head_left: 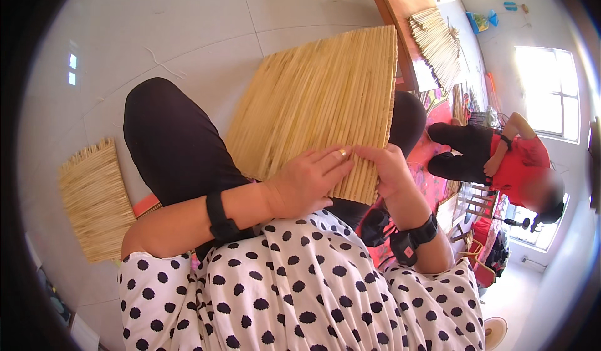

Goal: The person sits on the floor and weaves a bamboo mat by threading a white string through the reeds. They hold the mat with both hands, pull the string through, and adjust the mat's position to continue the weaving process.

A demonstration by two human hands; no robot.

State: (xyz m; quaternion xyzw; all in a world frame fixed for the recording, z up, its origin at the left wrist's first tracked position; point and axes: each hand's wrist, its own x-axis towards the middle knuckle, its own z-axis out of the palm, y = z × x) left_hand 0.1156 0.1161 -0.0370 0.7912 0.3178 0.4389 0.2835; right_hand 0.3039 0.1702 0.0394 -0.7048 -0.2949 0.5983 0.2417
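A stiff mat of pale yellow straw stalks, laid side by side, rests across my lap and slants away from me. My left hand, with a ring on one finger, lies over its near edge, fingers bent onto the stalks. At the mat's near right corner, my right hand grips the side edge, its thumb reaching over the top toward my left fingertips. The fingers beneath the mat are hidden. Both hands are closed on the mat, close together.
Another straw mat lies on the left by a red edge. Stalks are spread on a brown wooden table at the far right. A person in a red top sits on the right, near stools and a window. Loose strands lie on the tiled floor.
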